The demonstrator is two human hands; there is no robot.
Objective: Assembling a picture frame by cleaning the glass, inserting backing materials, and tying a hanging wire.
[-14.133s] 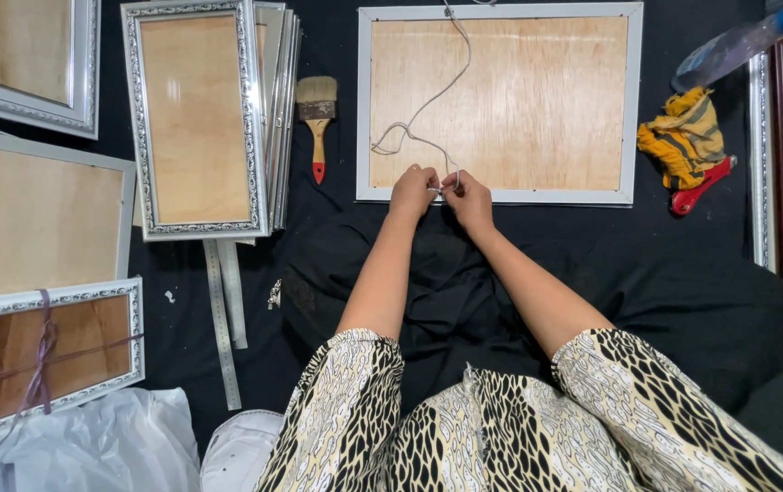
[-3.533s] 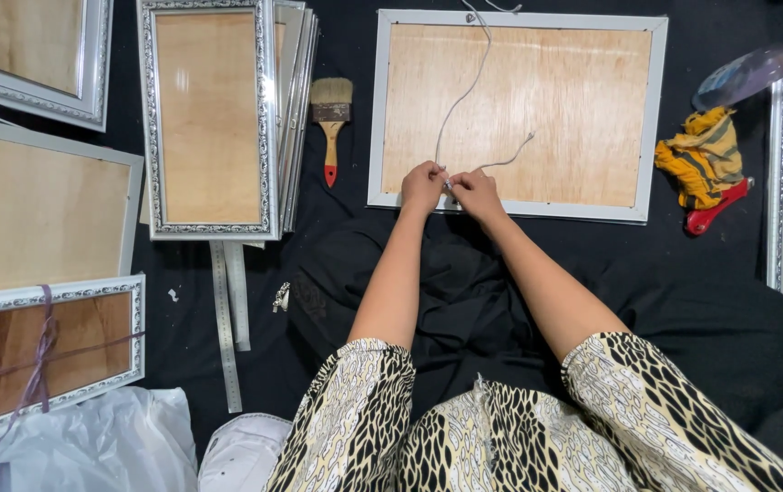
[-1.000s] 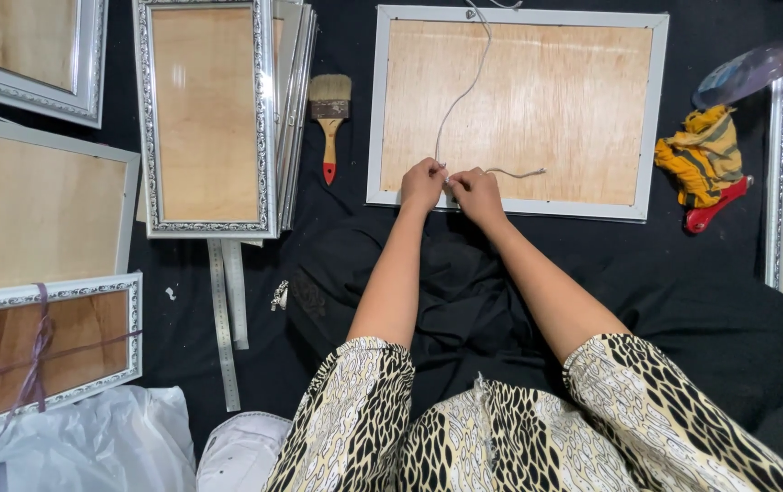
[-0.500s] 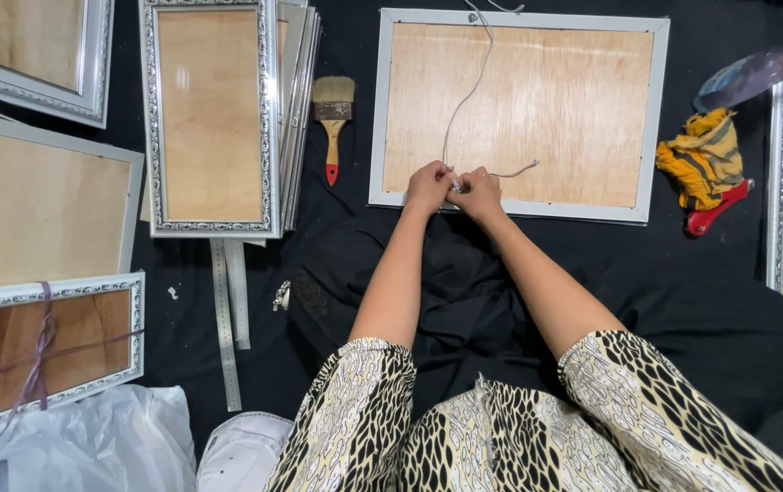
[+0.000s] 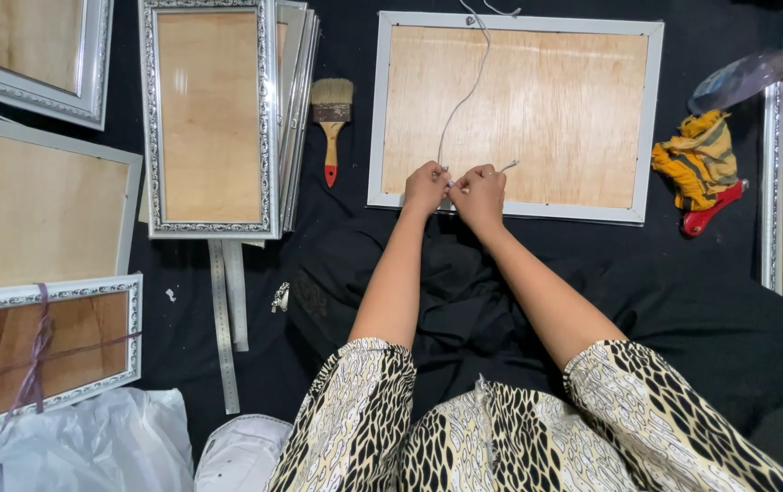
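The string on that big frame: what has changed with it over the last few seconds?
The string lost its slack loop and now runs nearly straight up from the hands; its loose end got shorter. Both the left hand and right hand stayed pinching it at the frame edge.

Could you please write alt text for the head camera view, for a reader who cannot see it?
Seen from above, the left hand and right hand pinch a thin cord at the near edge of a white picture frame lying face down on black cloth. A paintbrush, a metal ruler, a yellow rag and more frames lie around.
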